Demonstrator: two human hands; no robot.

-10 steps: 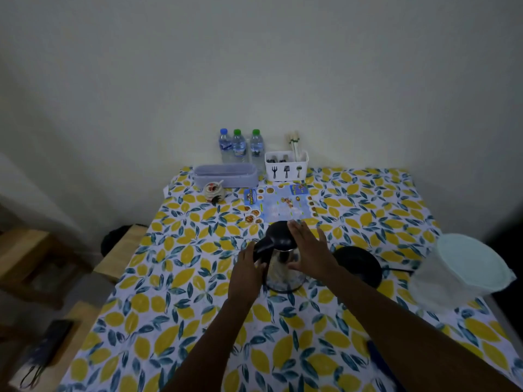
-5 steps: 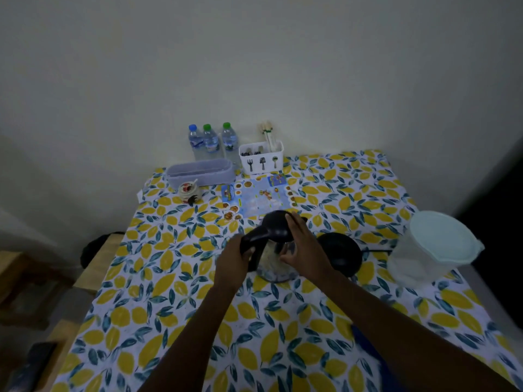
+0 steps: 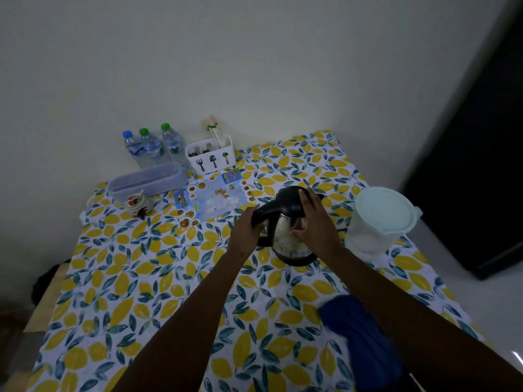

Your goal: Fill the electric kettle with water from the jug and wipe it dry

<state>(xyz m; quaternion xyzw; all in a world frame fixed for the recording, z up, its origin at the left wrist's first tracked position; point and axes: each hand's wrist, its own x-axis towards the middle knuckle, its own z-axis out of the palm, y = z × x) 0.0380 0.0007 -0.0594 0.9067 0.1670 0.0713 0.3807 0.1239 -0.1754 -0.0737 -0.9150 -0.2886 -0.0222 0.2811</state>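
Kettle (image 3: 291, 236) sat mid-table (image 3: 119, 292), jug (image 3: 379, 222) just right of it. Behind the kettle lay a leaflet (image 3: 212, 199). Bottles (image 3: 152, 148) and cutlery caddy (image 3: 210, 157) stood at the back wall, tray (image 3: 147, 182) before the bottles. Cloth (image 3: 359, 338) lay near right.

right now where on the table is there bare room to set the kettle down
Widest bare patch: the near left of the tablecloth, left of the left hand. Another lies at the far right corner, behind the jug. Crowded: the far left edge with bottles, cutlery caddy, tub; near right holds the blue cloth.
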